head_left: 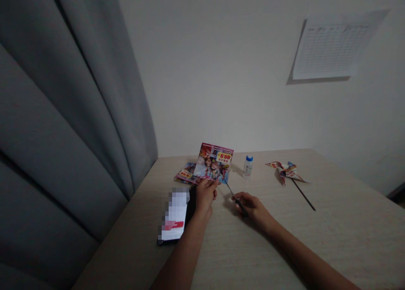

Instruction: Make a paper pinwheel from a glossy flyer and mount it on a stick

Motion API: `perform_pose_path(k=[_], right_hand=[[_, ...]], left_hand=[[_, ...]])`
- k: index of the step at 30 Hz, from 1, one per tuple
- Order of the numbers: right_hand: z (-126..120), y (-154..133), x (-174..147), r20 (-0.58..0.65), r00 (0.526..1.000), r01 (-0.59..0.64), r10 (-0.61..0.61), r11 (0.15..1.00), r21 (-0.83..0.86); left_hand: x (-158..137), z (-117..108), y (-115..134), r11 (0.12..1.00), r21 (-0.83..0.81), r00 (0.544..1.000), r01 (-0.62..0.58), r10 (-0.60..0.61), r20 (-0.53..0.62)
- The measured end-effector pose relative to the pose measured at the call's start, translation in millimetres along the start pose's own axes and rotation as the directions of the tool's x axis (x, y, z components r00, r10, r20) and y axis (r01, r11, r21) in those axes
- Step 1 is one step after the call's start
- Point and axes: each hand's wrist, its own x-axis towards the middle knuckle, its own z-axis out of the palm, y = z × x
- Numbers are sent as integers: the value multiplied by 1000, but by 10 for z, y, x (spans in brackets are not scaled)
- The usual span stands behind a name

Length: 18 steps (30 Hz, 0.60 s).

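Note:
My left hand (206,193) pinches the lower edge of a colourful printed flyer (212,162), which is tilted up above the table. In my right hand (253,210) is a pair of scissors (233,193) with dark handles; the thin blades point up and left, their tips at the flyer's lower right corner. Whether the blades touch the paper or pass around it is too small to tell. More printed flyers (185,174) lie on the table behind and left of my left hand.
A phone (174,218) with a lit, blurred screen lies left of my left forearm. Beyond my right hand stands a small blue-capped bottle (248,166). A paper pinwheel (287,172) on a dark stick lies to the right. Wall behind the table (348,231), grey curtain (104,91) at left.

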Motion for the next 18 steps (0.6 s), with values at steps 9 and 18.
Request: perform_pose_path(k=[9,18], right_hand=[[2,-45,-6,11,1000,-5,5,1000,19],[7,10,6,-8,1000,8,-8,999,34]], left_hand=[[26,-2,-24,1000,-10,1000,2,-2,5],[37,-9,-35,1000,-11,1000,-1,1,6]])
